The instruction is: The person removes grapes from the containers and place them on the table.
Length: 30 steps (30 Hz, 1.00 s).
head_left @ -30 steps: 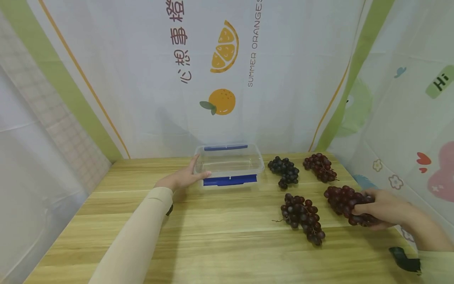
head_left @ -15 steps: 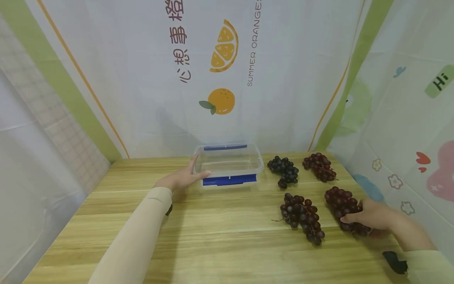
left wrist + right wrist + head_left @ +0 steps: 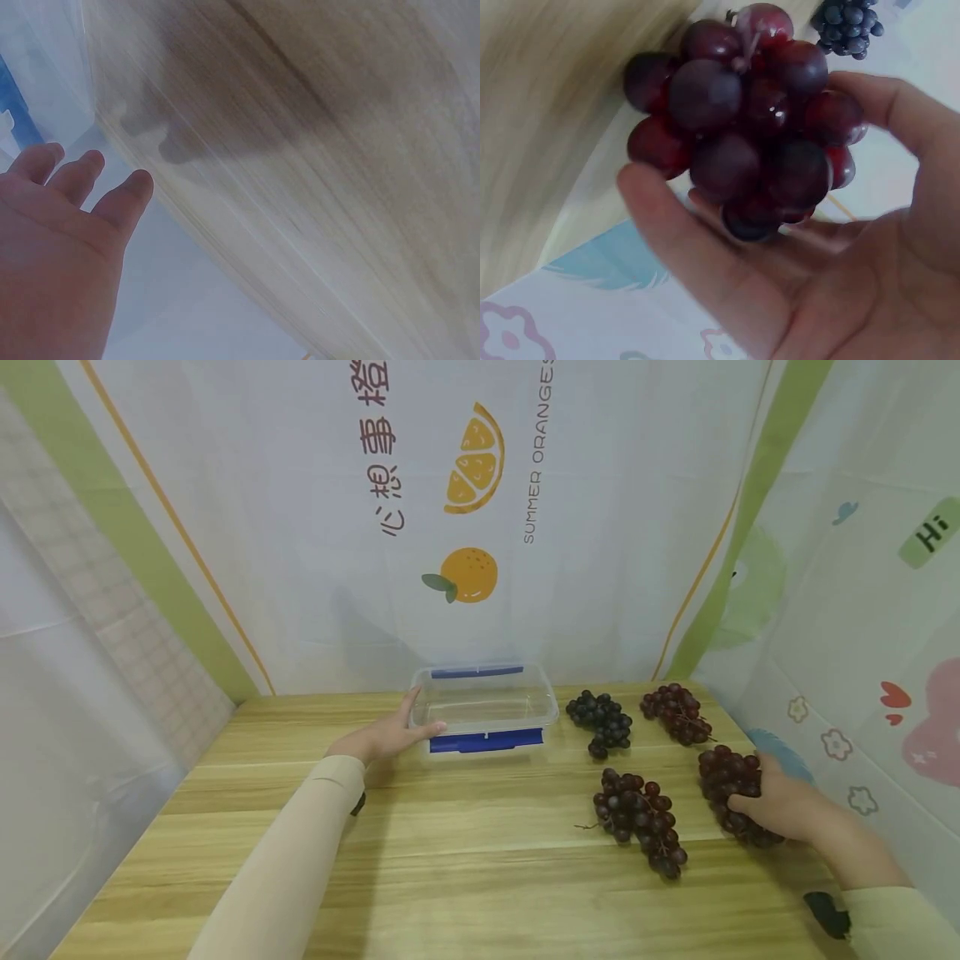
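My left hand (image 3: 388, 732) rests against the left end of a clear plastic food container (image 3: 483, 727) with blue clips. Its thumb lies along the front rim and the fingers reach up the left side. In the left wrist view the fingers (image 3: 124, 202) look extended. My right hand (image 3: 783, 797) grips a bunch of dark red grapes (image 3: 727, 777) near the table's right edge. The right wrist view shows thumb and fingers curled round the grapes (image 3: 727, 135). Whether the bunch is off the table I cannot tell.
Left of the gripped bunch lies another dark red bunch (image 3: 641, 818). A black bunch (image 3: 600, 722) sits just right of the container, and a red bunch (image 3: 675, 712) at the back right. Printed curtains (image 3: 315, 568) border the wooden table (image 3: 450, 860).
My right hand has moved left with its bunch turning, then slightly up in the picture over the last half second. The left hand and the container have stayed put.
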Each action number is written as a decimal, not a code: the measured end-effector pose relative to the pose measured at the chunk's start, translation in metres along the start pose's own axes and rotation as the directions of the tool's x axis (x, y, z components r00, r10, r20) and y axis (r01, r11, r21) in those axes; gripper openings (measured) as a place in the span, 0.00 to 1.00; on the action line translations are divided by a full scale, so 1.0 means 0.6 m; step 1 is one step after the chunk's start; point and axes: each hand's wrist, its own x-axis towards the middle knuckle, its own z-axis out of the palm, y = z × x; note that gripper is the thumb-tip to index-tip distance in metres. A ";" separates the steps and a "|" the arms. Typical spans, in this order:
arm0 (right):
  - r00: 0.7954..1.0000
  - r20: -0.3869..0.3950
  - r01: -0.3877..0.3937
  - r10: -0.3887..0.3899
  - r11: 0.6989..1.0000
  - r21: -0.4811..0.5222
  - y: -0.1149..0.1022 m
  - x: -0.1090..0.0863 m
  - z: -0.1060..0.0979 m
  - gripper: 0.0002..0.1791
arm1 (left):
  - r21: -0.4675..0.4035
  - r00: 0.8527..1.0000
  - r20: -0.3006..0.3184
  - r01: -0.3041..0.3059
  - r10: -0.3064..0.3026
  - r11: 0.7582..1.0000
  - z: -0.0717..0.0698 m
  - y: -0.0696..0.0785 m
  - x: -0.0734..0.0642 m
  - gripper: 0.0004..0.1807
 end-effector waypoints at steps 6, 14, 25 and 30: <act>0.997 -0.030 0.064 -0.064 0.998 -0.006 -0.010 0.006 0.009 0.61 | 0.004 1.000 -0.011 -0.010 0.010 1.000 0.000 -0.003 0.002 0.67; 0.997 0.011 0.075 -0.075 0.997 0.028 -0.011 0.009 0.019 0.66 | 0.006 1.000 -0.003 0.003 -0.003 1.000 0.000 -0.005 0.003 0.68; 0.999 0.039 -0.004 0.001 0.999 0.055 -0.025 -0.002 0.002 0.74 | 0.016 1.000 -0.005 0.004 -0.004 1.000 0.000 -0.005 0.003 0.68; 1.000 0.029 0.008 -0.010 0.999 0.046 -0.031 -0.005 -0.004 0.73 | 0.022 1.000 0.006 0.012 -0.012 1.000 -0.002 -0.001 0.001 0.67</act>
